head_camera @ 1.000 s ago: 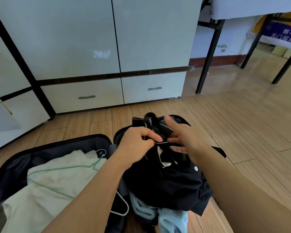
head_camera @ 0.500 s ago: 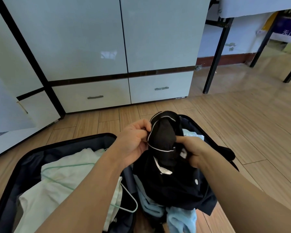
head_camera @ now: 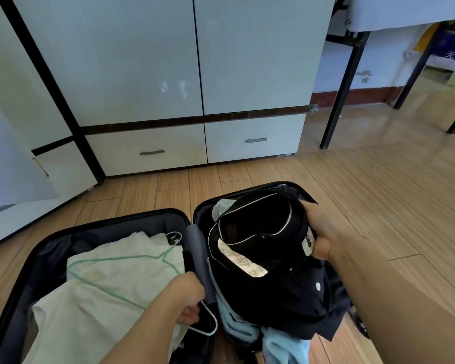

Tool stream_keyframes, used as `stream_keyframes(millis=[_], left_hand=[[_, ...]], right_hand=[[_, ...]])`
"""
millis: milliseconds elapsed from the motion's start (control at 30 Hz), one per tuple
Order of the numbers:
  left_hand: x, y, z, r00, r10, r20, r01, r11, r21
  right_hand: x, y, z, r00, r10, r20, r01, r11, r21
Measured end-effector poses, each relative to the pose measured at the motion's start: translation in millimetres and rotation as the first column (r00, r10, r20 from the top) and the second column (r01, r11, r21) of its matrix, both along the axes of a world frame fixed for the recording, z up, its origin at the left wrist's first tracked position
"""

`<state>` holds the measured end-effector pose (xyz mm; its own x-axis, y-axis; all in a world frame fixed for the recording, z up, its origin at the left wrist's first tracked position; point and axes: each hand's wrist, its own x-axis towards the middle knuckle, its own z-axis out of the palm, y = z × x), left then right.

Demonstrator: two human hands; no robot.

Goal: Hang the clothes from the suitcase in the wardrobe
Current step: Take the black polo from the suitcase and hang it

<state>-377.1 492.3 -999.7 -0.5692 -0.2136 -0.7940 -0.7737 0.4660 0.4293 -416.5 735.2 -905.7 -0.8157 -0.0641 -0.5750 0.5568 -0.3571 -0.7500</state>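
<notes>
An open black suitcase [head_camera: 108,219] lies on the wooden floor in front of the white wardrobe [head_camera: 195,61]. Its left half holds a pale cream garment [head_camera: 95,292] with a thin green hanger [head_camera: 132,258] on top. My left hand [head_camera: 187,298] grips a pale hanger [head_camera: 208,324] at the suitcase's middle hinge. The right half holds a black garment with white piping [head_camera: 260,240], and my right hand [head_camera: 318,229] holds its collar end, opened out. Light blue cloth [head_camera: 281,345] lies under the black garment.
The wardrobe's two doors are closed, with two drawers [head_camera: 147,151] below. A white door panel [head_camera: 8,153] stands open at the left. Black metal legs of a bed frame [head_camera: 344,82] stand at the right on bare wooden floor [head_camera: 378,185].
My left hand let go of the black garment and moved down to the pale hanger. My right hand keeps the garment, whose collar now lies opened out.
</notes>
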Motion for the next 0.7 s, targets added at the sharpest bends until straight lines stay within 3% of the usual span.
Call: stream_keyframes(millis=[67,200,333,433,533,700], left_hand=[[2,6,-7,0.998,-0.023,-0.062,0.024,1.000,0.010],[6,6,-9,0.988,0.104,-0.116,-0.112,0.991,-0.071],[2,14,7,0.951,0.229,-0.209,-0.251,0.965,-0.082],[-7,22,38,0.807,0.364,-0.464,-0.436,0.898,-0.052],[-17,31,79,0.583,0.462,-0.669,-0.554,0.828,0.088],[-22,40,123,0.314,0.467,-0.826,-0.461,0.836,0.297]], right_hand=[[0,-4,1,1.000,0.027,-0.014,-0.025,0.992,0.121],[0,-4,4,0.996,0.073,-0.060,-0.053,0.957,0.284],[-3,-3,7,0.996,0.040,-0.081,-0.013,0.949,0.314],[-4,-6,16,0.998,0.020,-0.064,-0.005,0.974,0.228],[-2,-13,34,0.999,0.029,-0.036,-0.028,0.999,0.032],[8,-30,77,0.977,0.124,-0.176,-0.147,0.981,-0.126]])
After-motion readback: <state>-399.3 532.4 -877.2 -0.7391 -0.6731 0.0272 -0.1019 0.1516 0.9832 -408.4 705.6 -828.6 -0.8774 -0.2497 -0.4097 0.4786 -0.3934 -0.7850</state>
